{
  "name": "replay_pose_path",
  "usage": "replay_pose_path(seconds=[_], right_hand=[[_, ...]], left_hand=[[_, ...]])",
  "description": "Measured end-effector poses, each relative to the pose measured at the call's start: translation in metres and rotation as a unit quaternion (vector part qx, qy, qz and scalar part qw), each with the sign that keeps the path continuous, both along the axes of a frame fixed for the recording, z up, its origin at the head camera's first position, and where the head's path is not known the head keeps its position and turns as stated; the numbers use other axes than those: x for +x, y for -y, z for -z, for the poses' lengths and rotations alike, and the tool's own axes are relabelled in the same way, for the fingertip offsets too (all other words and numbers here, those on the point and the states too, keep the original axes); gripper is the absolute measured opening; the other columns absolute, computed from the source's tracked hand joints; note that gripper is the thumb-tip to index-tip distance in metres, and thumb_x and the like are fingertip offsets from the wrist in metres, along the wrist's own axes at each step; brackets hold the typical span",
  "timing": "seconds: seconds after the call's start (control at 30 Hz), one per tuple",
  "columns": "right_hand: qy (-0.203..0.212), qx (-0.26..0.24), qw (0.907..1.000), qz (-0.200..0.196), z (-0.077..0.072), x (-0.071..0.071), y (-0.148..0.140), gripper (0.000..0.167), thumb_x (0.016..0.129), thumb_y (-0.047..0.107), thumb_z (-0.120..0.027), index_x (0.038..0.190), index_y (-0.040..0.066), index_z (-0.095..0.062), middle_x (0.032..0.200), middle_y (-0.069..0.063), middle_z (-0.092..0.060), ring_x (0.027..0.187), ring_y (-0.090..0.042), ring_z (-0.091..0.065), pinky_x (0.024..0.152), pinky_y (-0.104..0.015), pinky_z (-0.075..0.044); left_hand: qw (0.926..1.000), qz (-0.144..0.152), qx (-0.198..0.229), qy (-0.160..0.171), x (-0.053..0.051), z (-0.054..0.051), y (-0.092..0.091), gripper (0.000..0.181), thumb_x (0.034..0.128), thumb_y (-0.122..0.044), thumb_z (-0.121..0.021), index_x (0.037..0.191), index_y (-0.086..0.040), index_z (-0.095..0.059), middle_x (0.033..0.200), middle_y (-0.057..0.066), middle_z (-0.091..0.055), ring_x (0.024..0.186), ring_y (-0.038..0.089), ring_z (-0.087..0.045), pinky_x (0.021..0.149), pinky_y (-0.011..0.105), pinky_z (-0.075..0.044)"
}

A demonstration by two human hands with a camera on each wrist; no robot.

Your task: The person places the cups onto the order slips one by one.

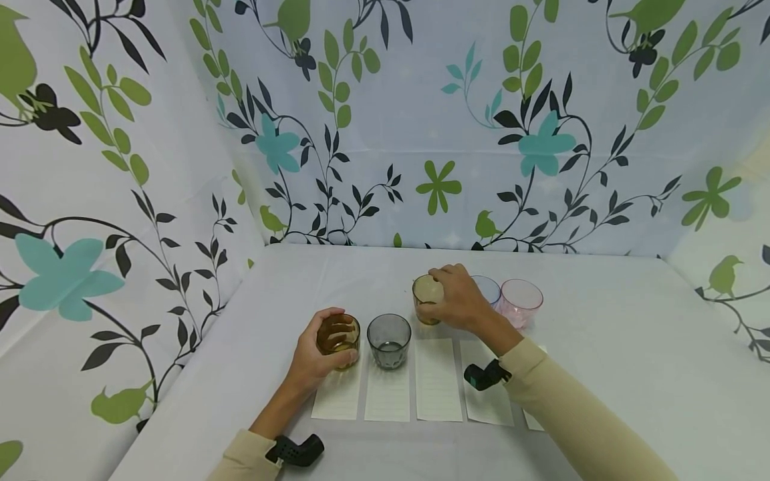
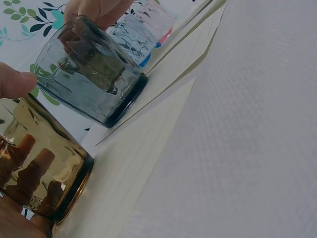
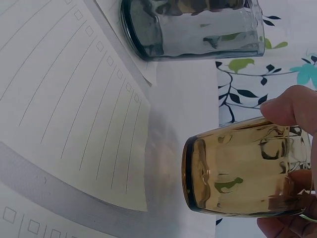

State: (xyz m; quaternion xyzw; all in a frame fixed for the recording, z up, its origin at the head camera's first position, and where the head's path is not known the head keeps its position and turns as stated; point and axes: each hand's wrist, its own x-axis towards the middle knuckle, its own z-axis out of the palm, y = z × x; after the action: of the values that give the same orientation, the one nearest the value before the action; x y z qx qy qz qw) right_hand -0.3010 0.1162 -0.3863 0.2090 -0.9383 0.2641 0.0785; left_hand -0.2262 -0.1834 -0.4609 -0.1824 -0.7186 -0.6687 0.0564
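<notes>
Leaf-printed cloth [image 1: 391, 93] beyond both hands, white table [image 1: 631, 374] below. Left hand [image 1: 309, 357] grips brown glass [image 1: 339, 334], paper strip [image 1: 337, 399] beneath; right hand [image 1: 462, 298] grips yellow glass [image 1: 426, 295], farther out.

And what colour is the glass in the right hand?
That glass is see-through pale amber, clearest in the right wrist view.

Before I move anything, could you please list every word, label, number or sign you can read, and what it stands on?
None: no words, labels, numbers or signs can be read.
The paper strips show only ruled lines and small squares; no lettering shows on the glasses.
</notes>
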Motion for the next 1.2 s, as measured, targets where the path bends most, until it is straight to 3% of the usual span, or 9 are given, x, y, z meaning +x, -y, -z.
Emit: replay_pose_path(seconds=[0.47, 0.93, 1.2], right_hand=[[-0.033, -0.023, 0.9991, -0.014, 0.005, 0.009, -0.006, 0.071, 0.074, 0.038, -0.078, 0.131, -0.002, -0.063, 0.12, -0.016, -0.063, 0.106, -0.029, -0.052, 0.082, -0.046, -0.05], [-0.022, -0.049, 0.9981, -0.031, 0.009, 0.025, -0.009, 0.068, 0.071, 0.038, -0.081, 0.126, 0.002, -0.066, 0.116, -0.01, -0.063, 0.099, -0.025, -0.055, 0.08, -0.04, -0.05], [-0.038, -0.056, 0.9967, -0.045, 0.011, 0.034, -0.011, 0.065, 0.07, 0.035, -0.083, 0.124, 0.003, -0.067, 0.113, -0.009, -0.063, 0.095, -0.023, -0.055, 0.078, -0.037, -0.05]], left_hand=[[1.0, 0.006, 0.004, -0.002, -0.002, 0.0, 0.0, 0.071, 0.0808, 0.001, -0.077, 0.143, -0.008, -0.045, 0.132, 0.019, -0.056, 0.121, 0.046, -0.054, 0.098, 0.036, -0.052], [0.9998, 0.007, 0.014, 0.009, 0.0, 0.002, 0.0, 0.072, 0.0797, 0.003, -0.077, 0.143, -0.009, -0.046, 0.132, 0.02, -0.056, 0.121, 0.045, -0.054, 0.097, 0.034, -0.053], [0.9999, 0.007, 0.011, 0.006, -0.001, 0.001, 0.0, 0.072, 0.0804, 0.002, -0.077, 0.144, -0.009, -0.045, 0.132, 0.02, -0.056, 0.12, 0.047, -0.053, 0.096, 0.037, -0.053]])
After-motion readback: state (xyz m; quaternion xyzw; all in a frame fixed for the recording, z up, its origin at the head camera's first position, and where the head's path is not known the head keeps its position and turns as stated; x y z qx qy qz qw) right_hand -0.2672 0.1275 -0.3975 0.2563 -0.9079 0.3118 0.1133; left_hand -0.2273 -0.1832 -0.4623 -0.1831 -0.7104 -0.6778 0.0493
